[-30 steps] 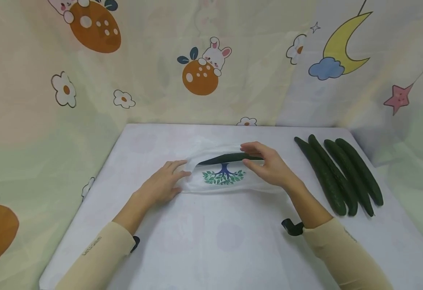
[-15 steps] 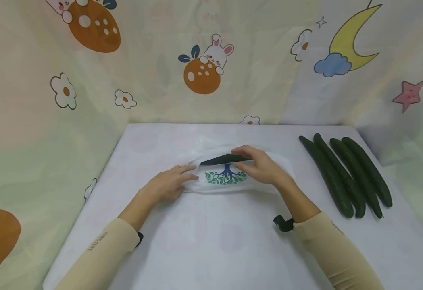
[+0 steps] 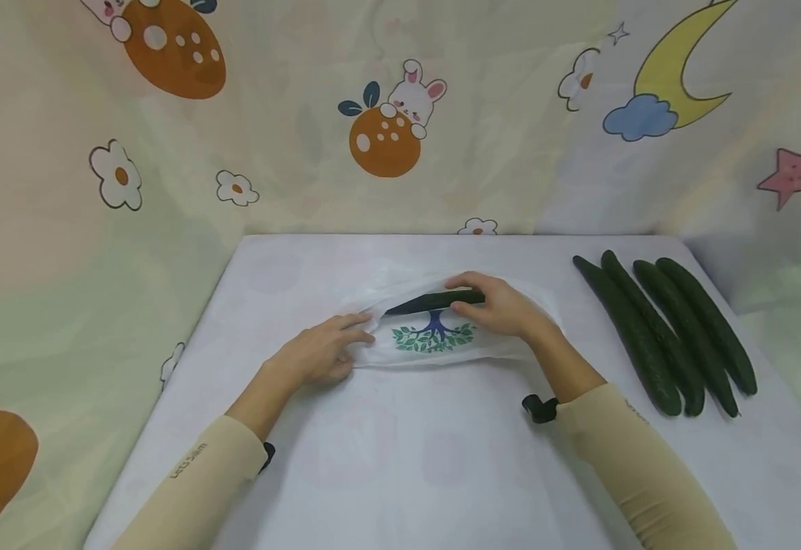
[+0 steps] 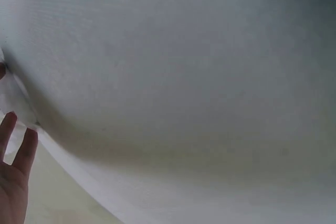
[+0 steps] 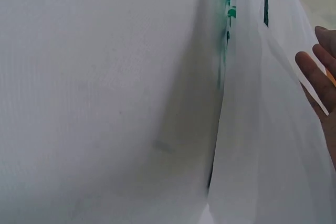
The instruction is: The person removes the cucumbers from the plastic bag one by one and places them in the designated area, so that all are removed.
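Observation:
A white, thin bag point(image 3: 386, 350) printed with a green-and-blue tree lies across the middle of the table. Through its long opening shows a dark green cucumber point(image 3: 427, 302), its ends hidden by the bag and my right hand. My left hand point(image 3: 321, 350) rests at the bag's left end, fingers fairly straight. In the left wrist view its fingers point(image 4: 26, 153) are spread at the bag's edge. Over the opening's right part is my right hand point(image 3: 499, 304), thumb on the near side and fingers on the far side, with a gap between. The right wrist view shows these fingers point(image 5: 314, 74) extended.
Several cucumbers point(image 3: 668, 336) lie side by side at the table's right. A white cloth covers the table point(image 3: 407, 458). Patterned curtains point(image 3: 290, 122) stand behind it and along both sides.
My right hand shifts left along the opening, then slightly back right, uncovering a bit more cucumber. My left hand moves slightly right along the bag's end. The head view turns a little left.

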Demonstrator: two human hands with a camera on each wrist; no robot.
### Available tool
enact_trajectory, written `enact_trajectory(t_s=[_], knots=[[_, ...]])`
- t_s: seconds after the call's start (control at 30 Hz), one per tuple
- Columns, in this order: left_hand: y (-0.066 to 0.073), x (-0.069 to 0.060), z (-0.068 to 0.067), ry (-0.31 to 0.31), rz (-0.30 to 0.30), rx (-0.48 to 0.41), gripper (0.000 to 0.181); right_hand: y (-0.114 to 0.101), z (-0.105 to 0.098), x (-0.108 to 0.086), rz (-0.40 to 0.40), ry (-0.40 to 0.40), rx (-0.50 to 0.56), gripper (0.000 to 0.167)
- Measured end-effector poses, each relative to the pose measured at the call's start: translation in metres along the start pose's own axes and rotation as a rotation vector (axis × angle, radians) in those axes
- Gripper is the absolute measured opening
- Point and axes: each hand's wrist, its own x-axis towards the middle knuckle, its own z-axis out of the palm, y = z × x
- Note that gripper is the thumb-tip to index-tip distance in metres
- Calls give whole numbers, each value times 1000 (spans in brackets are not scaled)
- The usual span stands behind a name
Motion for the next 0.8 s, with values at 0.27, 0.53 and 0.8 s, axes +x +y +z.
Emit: enact_trajectory(t_s=[0.27, 0.53, 0.8], knots=[[2, 1, 2, 0, -48, -48, 49, 9, -2, 0, 24, -2, -17, 41], [-1, 2, 1, -20, -81, -68, 54, 15, -1, 9, 40, -23, -16, 41], [-6, 2, 2, -37, -113, -96, 56, 27, 0, 16, 56, -50, -56, 41]])
